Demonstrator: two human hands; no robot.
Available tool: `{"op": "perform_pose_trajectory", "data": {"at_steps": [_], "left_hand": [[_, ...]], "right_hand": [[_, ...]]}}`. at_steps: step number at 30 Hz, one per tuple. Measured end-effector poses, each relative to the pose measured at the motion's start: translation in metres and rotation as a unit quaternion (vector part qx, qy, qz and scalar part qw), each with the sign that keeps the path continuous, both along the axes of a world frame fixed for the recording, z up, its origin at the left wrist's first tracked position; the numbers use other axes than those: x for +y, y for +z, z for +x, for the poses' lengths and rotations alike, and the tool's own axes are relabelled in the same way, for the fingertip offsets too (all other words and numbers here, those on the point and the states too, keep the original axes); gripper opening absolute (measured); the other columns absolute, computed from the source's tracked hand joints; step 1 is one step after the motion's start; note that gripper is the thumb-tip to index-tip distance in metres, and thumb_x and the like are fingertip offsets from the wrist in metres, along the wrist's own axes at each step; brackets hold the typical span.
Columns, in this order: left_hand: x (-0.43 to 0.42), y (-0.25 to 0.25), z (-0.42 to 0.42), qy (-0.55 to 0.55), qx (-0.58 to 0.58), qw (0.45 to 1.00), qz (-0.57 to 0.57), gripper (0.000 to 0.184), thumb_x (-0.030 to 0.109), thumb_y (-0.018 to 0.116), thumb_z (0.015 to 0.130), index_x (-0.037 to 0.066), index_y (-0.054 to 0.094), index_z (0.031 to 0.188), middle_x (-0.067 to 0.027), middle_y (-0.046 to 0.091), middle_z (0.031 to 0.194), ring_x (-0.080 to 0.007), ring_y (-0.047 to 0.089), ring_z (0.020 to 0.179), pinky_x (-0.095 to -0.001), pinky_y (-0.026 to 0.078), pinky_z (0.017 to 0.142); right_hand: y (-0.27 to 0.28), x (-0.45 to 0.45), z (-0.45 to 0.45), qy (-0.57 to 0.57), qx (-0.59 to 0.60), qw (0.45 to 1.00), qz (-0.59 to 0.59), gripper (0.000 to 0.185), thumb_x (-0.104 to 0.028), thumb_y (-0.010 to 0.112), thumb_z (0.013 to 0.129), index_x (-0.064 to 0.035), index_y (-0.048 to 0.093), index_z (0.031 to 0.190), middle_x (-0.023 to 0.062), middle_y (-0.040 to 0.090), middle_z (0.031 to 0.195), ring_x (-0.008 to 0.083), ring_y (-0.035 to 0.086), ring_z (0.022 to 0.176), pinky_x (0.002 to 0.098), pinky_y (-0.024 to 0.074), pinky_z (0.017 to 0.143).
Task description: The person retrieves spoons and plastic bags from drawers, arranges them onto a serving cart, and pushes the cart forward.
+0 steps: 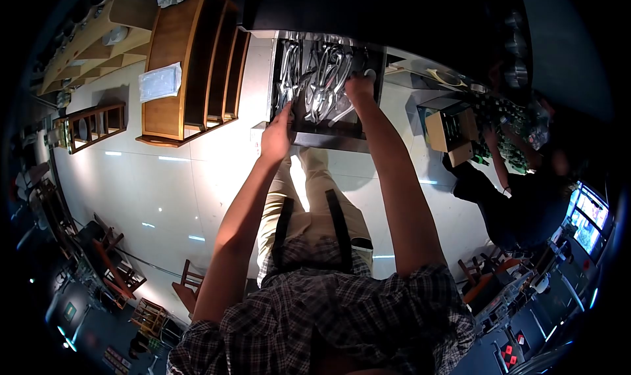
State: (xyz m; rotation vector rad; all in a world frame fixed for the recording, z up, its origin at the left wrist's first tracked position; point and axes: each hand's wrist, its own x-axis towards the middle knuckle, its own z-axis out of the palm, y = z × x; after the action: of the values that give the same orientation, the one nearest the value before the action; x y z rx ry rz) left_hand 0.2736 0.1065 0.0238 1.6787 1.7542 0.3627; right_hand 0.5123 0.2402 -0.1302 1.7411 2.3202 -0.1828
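Note:
A pulled-out drawer (320, 140) in front of me holds many shiny metal utensils (323, 86), long-handled and tangled together in groups. Some look like tongs, but I cannot make out each one. My left hand (277, 133) is at the drawer's front left corner, its forefinger stretched towards the utensils on the left side. My right hand (358, 88) reaches inside on the right, fingers curled; what they close on is hidden. Just beyond that hand shows a pale round piece (370, 74), perhaps the end of a utensil.
A dark counter (381, 10) spans above the drawer. To the left stands a wooden shelf unit (167, 53) with a clear plastic packet (160, 82) on it. At right, a person (526, 197) crouches by an open cardboard box (453, 130) and green items. Wooden chairs (112, 260) stand farther back.

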Motion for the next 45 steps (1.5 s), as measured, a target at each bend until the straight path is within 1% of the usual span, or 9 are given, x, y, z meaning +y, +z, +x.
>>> {"op": "perform_pose_trajectory", "data": {"at_steps": [8, 11, 17, 23, 27, 29, 32, 37, 45], "left_hand": [[0.002, 0.005, 0.002, 0.006, -0.002, 0.999, -0.038, 0.064, -0.004, 0.040, 0.074, 0.012, 0.032, 0.135, -0.0139, 0.059, 0.110, -0.0347, 0.058, 0.093, -0.0406, 0.047, 0.077], [0.003, 0.007, 0.004, 0.008, 0.002, 0.999, -0.040, 0.064, -0.004, 0.040, 0.074, 0.012, 0.032, 0.135, -0.0140, 0.058, 0.111, -0.0344, 0.058, 0.093, -0.0403, 0.047, 0.077], [0.002, 0.006, 0.010, 0.001, 0.000, 1.000, -0.029, 0.066, -0.006, 0.043, 0.072, 0.011, 0.032, 0.135, -0.0153, 0.058, 0.109, -0.0344, 0.058, 0.091, -0.0395, 0.047, 0.077], [-0.006, -0.001, 0.025, 0.065, -0.096, 0.993, 0.023, 0.039, -0.004, 0.041, 0.083, -0.002, 0.044, 0.122, -0.0141, 0.064, 0.087, -0.0292, 0.062, 0.083, -0.0357, 0.048, 0.074], [-0.009, -0.023, 0.029, 0.096, -0.175, 0.980, -0.023, 0.041, -0.005, 0.040, 0.084, -0.002, 0.041, 0.125, -0.0125, 0.064, 0.089, -0.0228, 0.062, 0.080, -0.0318, 0.050, 0.071], [-0.008, -0.025, 0.032, 0.201, -0.356, 0.907, -0.101, 0.037, -0.001, 0.041, 0.088, -0.001, 0.039, 0.125, -0.0114, 0.062, 0.091, -0.0178, 0.061, 0.076, -0.0279, 0.051, 0.066], [-0.006, -0.004, 0.030, 0.213, -0.413, 0.865, -0.190, 0.031, 0.005, 0.039, 0.092, 0.000, 0.038, 0.123, -0.0106, 0.060, 0.092, -0.0165, 0.060, 0.073, -0.0262, 0.051, 0.063], [-0.016, 0.036, 0.027, 0.157, -0.311, 0.924, -0.158, 0.029, 0.007, 0.036, 0.093, -0.001, 0.042, 0.120, -0.0142, 0.059, 0.085, -0.0184, 0.061, 0.066, -0.0287, 0.051, 0.051], [-0.015, 0.056, 0.012, 0.150, -0.238, 0.908, -0.311, 0.033, 0.013, 0.039, 0.092, 0.009, 0.040, 0.125, -0.0090, 0.057, 0.077, -0.0146, 0.054, 0.045, -0.0246, 0.038, 0.033]], "right_hand": [[0.005, 0.002, 0.010, -0.001, -0.027, 0.998, -0.053, 0.019, -0.020, 0.054, 0.077, -0.0086, 0.065, 0.087, 0.0096, 0.063, 0.094, 0.0240, 0.062, 0.084, 0.0365, 0.0481, 0.072], [0.012, -0.005, 0.013, 0.113, -0.071, 0.991, -0.018, 0.018, -0.019, 0.052, 0.079, -0.0083, 0.065, 0.087, 0.0099, 0.061, 0.097, 0.0250, 0.062, 0.084, 0.0362, 0.0472, 0.074], [-0.010, -0.010, 0.007, 0.050, 0.079, 0.991, 0.092, 0.011, -0.012, 0.052, 0.077, -0.0057, 0.059, 0.081, 0.0122, 0.059, 0.092, 0.0293, 0.061, 0.075, 0.0420, 0.0498, 0.064], [0.091, -0.051, -0.018, -0.012, 0.265, 0.957, 0.121, 0.015, -0.012, 0.056, 0.074, -0.0018, 0.055, 0.085, 0.0149, 0.056, 0.093, 0.0313, 0.058, 0.076, 0.0386, 0.0512, 0.067], [0.149, -0.107, -0.041, 0.037, 0.267, 0.959, 0.087, 0.028, -0.009, 0.054, 0.073, -0.0032, 0.053, 0.101, 0.0141, 0.049, 0.115, 0.0269, 0.051, 0.102, 0.0358, 0.0488, 0.081], [0.161, -0.126, -0.048, 0.016, 0.277, 0.960, 0.031, 0.029, -0.009, 0.054, 0.073, -0.0042, 0.053, 0.102, 0.0141, 0.048, 0.118, 0.0271, 0.052, 0.103, 0.0357, 0.0487, 0.083], [0.171, -0.142, -0.056, 0.042, 0.304, 0.948, 0.086, 0.025, -0.011, 0.053, 0.074, -0.0046, 0.053, 0.099, 0.0126, 0.050, 0.116, 0.0265, 0.052, 0.104, 0.0343, 0.0497, 0.082], [0.176, -0.156, -0.066, 0.099, 0.307, 0.945, 0.054, 0.026, -0.009, 0.053, 0.073, -0.0044, 0.054, 0.098, 0.0116, 0.054, 0.110, 0.0280, 0.053, 0.101, 0.0350, 0.0495, 0.080], [0.195, -0.162, -0.082, 0.158, 0.242, 0.957, 0.035, 0.020, -0.012, 0.055, 0.072, -0.0052, 0.053, 0.091, 0.0095, 0.056, 0.098, 0.0235, 0.058, 0.088, 0.0316, 0.0524, 0.071]]}}
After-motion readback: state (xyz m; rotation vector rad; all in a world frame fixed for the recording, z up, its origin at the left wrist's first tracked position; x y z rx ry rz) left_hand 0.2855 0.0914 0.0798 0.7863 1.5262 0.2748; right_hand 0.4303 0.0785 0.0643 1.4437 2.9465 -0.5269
